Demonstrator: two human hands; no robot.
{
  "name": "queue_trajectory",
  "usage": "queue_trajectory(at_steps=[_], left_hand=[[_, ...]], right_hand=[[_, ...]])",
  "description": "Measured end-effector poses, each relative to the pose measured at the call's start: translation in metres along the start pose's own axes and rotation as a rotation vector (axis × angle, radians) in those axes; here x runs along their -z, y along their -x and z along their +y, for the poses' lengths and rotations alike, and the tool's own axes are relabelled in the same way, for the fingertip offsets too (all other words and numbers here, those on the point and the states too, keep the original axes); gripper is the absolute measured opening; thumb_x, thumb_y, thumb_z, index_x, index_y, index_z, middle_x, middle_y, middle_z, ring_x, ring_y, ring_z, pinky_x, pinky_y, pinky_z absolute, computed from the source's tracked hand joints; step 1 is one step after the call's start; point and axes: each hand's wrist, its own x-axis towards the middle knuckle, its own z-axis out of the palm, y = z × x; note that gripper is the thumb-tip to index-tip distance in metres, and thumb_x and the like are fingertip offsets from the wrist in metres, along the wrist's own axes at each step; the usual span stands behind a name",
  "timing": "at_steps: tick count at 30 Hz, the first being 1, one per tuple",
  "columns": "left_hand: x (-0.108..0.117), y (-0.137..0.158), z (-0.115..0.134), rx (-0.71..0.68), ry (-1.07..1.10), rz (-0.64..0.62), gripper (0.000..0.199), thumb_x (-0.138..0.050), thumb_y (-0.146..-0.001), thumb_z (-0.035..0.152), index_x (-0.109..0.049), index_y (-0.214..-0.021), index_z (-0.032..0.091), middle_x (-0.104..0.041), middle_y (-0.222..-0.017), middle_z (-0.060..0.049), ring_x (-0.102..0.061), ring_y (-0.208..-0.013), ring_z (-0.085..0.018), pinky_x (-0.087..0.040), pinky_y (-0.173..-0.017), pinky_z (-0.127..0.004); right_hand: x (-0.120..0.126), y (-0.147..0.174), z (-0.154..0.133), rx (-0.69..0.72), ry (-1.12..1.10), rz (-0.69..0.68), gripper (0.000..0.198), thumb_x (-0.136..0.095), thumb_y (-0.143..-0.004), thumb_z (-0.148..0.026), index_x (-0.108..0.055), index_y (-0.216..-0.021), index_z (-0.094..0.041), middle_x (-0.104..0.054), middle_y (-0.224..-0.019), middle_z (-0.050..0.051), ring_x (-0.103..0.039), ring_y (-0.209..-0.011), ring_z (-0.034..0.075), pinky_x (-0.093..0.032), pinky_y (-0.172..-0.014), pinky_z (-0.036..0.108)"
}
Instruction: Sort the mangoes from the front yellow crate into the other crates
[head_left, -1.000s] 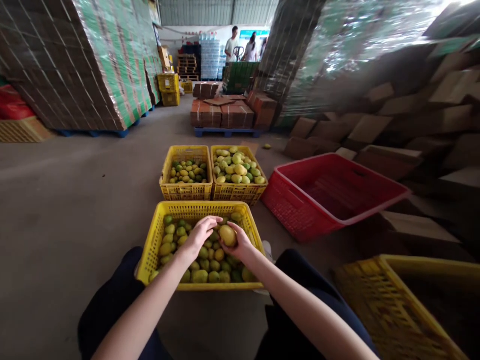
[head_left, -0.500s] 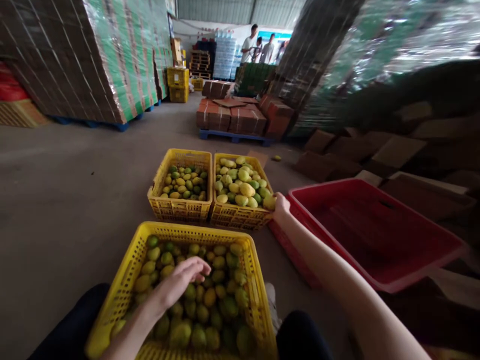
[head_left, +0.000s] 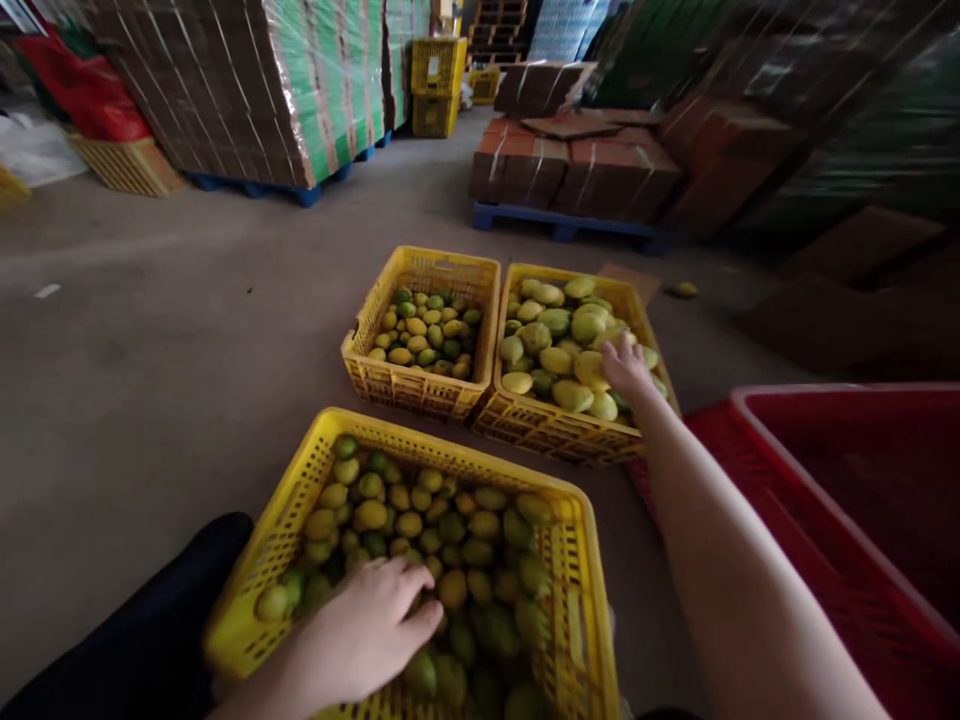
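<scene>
Your dark trouser leg is near on the left, beside the near yellow crate. The crate is probably this close so you can reach in without getting up. It holds green and yellow fruits that look like lemons. Your left hand is palm down over them. Its grip is part open, with a gap between thumb and fingers, and no fruit shows in it. The bend in the fingers seems to fit round fruit.

The red crate is on the right, past your right arm.

Farther off, two more yellow crates stand side by side, maybe so one arm can reach both. The far left crate holds small fruits. The far right crate holds big ones, piled high. Your right hand is on that pile, fingers bent down. You can't tell if its grip has hold of one.

Beyond, one loose fruit lies on the floor, before flat cardboard bundles on a blue pallet.
</scene>
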Motion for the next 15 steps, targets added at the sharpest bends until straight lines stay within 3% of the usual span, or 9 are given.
queue_trajectory(at_steps=[4,7,9,11,13,15], left_hand=[[-0.007,0.002,-0.012,-0.083,-0.06,0.127,0.027,-0.052,-0.085,0.034,-0.069,-0.096,0.017,-0.068,-0.103,-0.021,-0.061,-0.106,-0.042,-0.036,-0.1,-0.06],[-0.013,0.004,-0.022,-0.084,0.135,0.342,0.006,-0.067,-0.071,0.023,-0.063,-0.073,0.02,-0.063,-0.081,-0.015,-0.06,-0.104,-0.044,-0.024,-0.108,-0.065],[-0.015,0.008,-0.025,-0.107,0.342,0.426,0.018,-0.073,-0.062,0.02,-0.056,-0.064,0.022,-0.055,-0.069,-0.009,-0.057,-0.107,-0.043,-0.015,-0.112,-0.063],[-0.017,0.013,-0.023,-0.159,0.507,0.451,0.024,-0.077,-0.058,0.019,-0.053,-0.06,0.024,-0.049,-0.064,-0.005,-0.054,-0.109,-0.042,-0.011,-0.115,-0.06],[-0.018,0.02,-0.02,-0.197,0.582,0.42,0.027,-0.077,-0.056,0.018,-0.051,-0.059,0.024,-0.046,-0.063,-0.003,-0.053,-0.111,-0.042,-0.009,-0.116,-0.058],[-0.018,0.025,-0.017,-0.202,0.571,0.357,0.03,-0.076,-0.055,0.015,-0.048,-0.057,0.024,-0.044,-0.062,-0.003,-0.054,-0.111,-0.042,-0.01,-0.115,-0.059]], right_hand=[[0.023,0.044,-0.033,-0.103,0.016,0.037,0.05,-0.034,-0.097,-0.031,-0.041,-0.137,-0.003,-0.034,-0.147,0.036,-0.032,-0.142,0.037,-0.029,-0.108,0.06],[0.037,0.118,-0.067,0.129,0.018,0.025,0.053,-0.039,-0.094,-0.035,-0.038,-0.14,-0.009,-0.039,-0.146,0.026,-0.033,-0.14,0.032,-0.029,-0.112,0.055],[0.039,0.18,-0.09,0.369,0.032,-0.234,0.044,-0.048,-0.09,-0.035,-0.051,-0.129,-0.016,-0.051,-0.135,0.019,-0.041,-0.133,0.032,-0.034,-0.11,0.053],[0.032,0.24,-0.108,0.517,0.051,-0.661,0.028,-0.055,-0.085,-0.032,-0.063,-0.11,-0.021,-0.063,-0.114,0.015,-0.053,-0.117,0.031,-0.041,-0.104,0.048],[0.014,0.286,-0.119,0.464,0.118,-0.949,0.015,-0.062,-0.08,-0.026,-0.068,-0.093,-0.022,-0.066,-0.1,0.015,-0.056,-0.109,0.033,-0.042,-0.1,0.048],[-0.011,0.313,-0.121,0.255,0.186,-1.048,0.012,-0.066,-0.074,-0.018,-0.068,-0.086,-0.021,-0.066,-0.102,0.016,-0.055,-0.111,0.035,-0.042,-0.1,0.048]])
